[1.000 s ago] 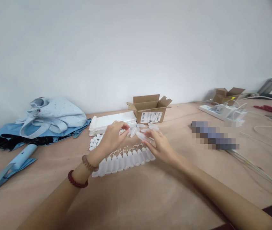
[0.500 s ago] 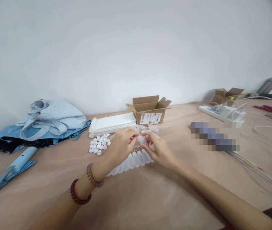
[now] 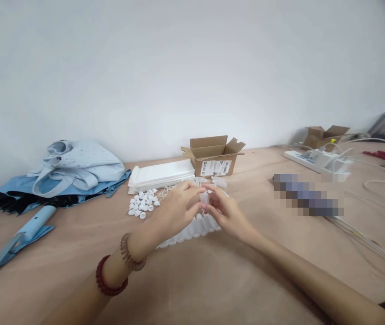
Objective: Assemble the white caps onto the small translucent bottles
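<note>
Both hands meet above the table around one small translucent white plastic tube [image 3: 204, 198], held roughly upright. My left hand [image 3: 175, 205] has its thumb and fingers closed at the tube's left side. My right hand [image 3: 228, 214] grips it from the right with bent fingers and thumb. Beneath the hands lies a row of similar tubes [image 3: 190, 230] side by side, partly hidden by the wrists and fingers. A few more loose tubes [image 3: 218, 182] lie beyond the hands. Left of my left hand is a scatter of small white caps [image 3: 143, 203], with thin pale strings [image 3: 166, 192] beside them.
Behind the caps is a stack of white flat packs [image 3: 161, 174], next to an open cardboard box [image 3: 213, 160]. At left lie a light-blue bag [image 3: 80, 162] and a blue umbrella [image 3: 35, 225]. To the right are a blurred-out object [image 3: 306, 196], a power strip [image 3: 317, 162] and cables [image 3: 368, 239].
The tube has turned from tilted to nearly upright between my fingers. My hands have drawn closer together around it. The view has shifted slightly.
</note>
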### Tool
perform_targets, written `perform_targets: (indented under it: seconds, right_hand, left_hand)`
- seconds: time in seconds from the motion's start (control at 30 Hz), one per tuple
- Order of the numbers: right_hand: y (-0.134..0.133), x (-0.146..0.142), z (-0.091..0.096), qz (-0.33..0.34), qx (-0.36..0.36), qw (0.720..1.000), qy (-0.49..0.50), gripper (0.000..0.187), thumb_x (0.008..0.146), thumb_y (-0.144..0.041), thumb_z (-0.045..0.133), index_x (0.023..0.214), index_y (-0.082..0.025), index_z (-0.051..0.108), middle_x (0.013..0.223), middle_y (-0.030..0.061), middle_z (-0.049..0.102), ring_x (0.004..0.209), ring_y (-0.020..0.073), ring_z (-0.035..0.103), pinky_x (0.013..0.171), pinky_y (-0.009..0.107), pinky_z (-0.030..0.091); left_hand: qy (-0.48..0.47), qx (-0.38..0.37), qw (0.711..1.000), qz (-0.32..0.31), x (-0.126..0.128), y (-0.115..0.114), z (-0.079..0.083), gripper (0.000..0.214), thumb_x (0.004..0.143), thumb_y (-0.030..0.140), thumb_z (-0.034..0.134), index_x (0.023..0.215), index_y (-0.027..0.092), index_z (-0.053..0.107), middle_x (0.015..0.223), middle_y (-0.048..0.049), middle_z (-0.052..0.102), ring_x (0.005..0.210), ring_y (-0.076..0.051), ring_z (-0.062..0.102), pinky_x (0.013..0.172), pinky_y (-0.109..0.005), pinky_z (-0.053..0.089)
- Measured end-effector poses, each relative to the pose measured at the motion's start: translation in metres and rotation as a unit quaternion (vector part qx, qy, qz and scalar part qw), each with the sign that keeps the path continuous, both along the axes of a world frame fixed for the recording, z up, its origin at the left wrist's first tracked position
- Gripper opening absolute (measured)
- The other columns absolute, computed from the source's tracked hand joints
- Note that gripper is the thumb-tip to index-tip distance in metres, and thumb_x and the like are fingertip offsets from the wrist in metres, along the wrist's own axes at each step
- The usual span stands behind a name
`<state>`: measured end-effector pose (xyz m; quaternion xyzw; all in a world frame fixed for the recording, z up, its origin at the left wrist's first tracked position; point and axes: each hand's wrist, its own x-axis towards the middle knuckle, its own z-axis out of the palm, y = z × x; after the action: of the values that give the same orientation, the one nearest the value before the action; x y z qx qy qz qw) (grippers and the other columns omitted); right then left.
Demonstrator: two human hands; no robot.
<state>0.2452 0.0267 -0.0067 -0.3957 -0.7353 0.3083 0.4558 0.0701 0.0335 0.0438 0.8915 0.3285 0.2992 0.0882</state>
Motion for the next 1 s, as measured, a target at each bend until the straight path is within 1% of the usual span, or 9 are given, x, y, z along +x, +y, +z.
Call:
perform_targets:
  seconds: [0.1,0.17,0.27,0.33,0.43,0.6,0.7,0.87,1.0]
  right_hand:
    - [0.001,-0.002,0.001,0.066,-0.083,0.990,0.092,0.033,0.088,-0.031,0.051,0.118,-0.019,0.045,0.083,0.0040,0.061,0.070,0.0160,0.057,0.062,0.029,0.044]
    - [0.001,-0.004,0.002,0.092,-0.122,0.981,0.120,0.032,0.087,-0.032,0.053,0.115,-0.018,0.047,0.084,0.0042,0.061,0.069,0.0151,0.057,0.060,0.027,0.043]
    - [-0.002,-0.008,0.003,0.108,-0.145,0.976,0.125,0.032,0.086,-0.033,0.054,0.114,-0.017,0.049,0.086,0.0045,0.062,0.069,0.0145,0.058,0.058,0.026,0.042]
    - [-0.005,-0.011,0.003,0.115,-0.147,0.975,0.118,0.033,0.085,-0.033,0.055,0.114,-0.017,0.050,0.083,0.0041,0.062,0.069,0.0150,0.058,0.057,0.026,0.042]
    - [-0.008,-0.013,0.003,0.101,-0.157,0.978,0.093,0.034,0.084,-0.032,0.056,0.114,-0.016,0.052,0.076,0.0017,0.059,0.063,0.0135,0.056,0.055,0.025,0.042]
    - [-0.008,-0.015,0.001,0.088,-0.173,0.976,0.096,0.029,0.082,-0.035,0.059,0.104,-0.015,0.056,0.079,0.0006,0.056,0.058,0.0104,0.053,0.055,0.025,0.042]
    - [-0.011,-0.018,0.000,0.101,-0.173,0.974,0.108,0.035,0.083,-0.036,0.059,0.111,-0.015,0.054,0.079,0.0011,0.057,0.062,0.0121,0.055,0.058,0.025,0.043]
    - [-0.028,-0.032,0.001,0.170,-0.161,0.969,0.076,0.037,0.087,-0.030,0.054,0.121,-0.016,0.052,0.080,0.0016,0.058,0.070,0.0139,0.057,0.064,0.027,0.046]
    - [-0.045,-0.047,-0.004,0.220,-0.124,0.968,0.007,0.033,0.087,-0.024,0.053,0.119,-0.017,0.055,0.095,0.0055,0.063,0.080,0.0158,0.060,0.073,0.029,0.049]
  left_hand:
    - [0.054,-0.040,0.998,-0.019,-0.005,-0.004,0.005,0.018,0.087,0.018,0.051,0.103,0.023,0.058,0.105,-0.0037,0.063,0.098,-0.021,0.058,0.083,-0.036,0.046]
    - [0.095,-0.070,0.993,-0.030,-0.010,-0.008,0.011,0.016,0.088,0.022,0.051,0.102,0.023,0.057,0.103,-0.0028,0.064,0.097,-0.022,0.058,0.080,-0.035,0.045]
    - [0.147,-0.097,0.984,-0.031,-0.018,-0.012,0.019,0.017,0.089,0.027,0.051,0.104,0.023,0.056,0.095,-0.0019,0.065,0.086,-0.021,0.060,0.071,-0.032,0.044]
    - [0.156,-0.079,0.984,-0.013,-0.021,-0.012,0.021,0.017,0.088,0.029,0.051,0.103,0.023,0.057,0.094,-0.0021,0.064,0.085,-0.022,0.060,0.070,-0.032,0.044]
    - [0.141,-0.025,0.989,0.030,-0.019,-0.012,0.015,0.025,0.085,0.029,0.058,0.108,0.021,0.054,0.104,-0.0053,0.060,0.095,-0.024,0.056,0.076,-0.035,0.045]
    - [0.162,0.034,0.986,0.022,-0.011,-0.015,0.005,0.029,0.079,0.024,0.065,0.105,0.018,0.053,0.105,-0.0073,0.056,0.099,-0.025,0.051,0.082,-0.038,0.045]
    - [0.163,0.050,0.985,0.034,-0.014,-0.021,0.004,0.028,0.080,0.022,0.064,0.105,0.017,0.052,0.105,-0.0080,0.056,0.098,-0.026,0.051,0.081,-0.040,0.046]
    - [0.102,0.062,0.992,0.052,-0.040,-0.047,-0.006,0.032,0.080,0.020,0.062,0.110,0.019,0.051,0.111,-0.0083,0.056,0.103,-0.025,0.052,0.086,-0.041,0.047]
    - [0.073,0.084,0.992,0.052,-0.069,-0.071,-0.021,0.040,0.078,0.015,0.059,0.116,0.019,0.048,0.113,-0.0098,0.058,0.106,-0.025,0.053,0.089,-0.040,0.048]
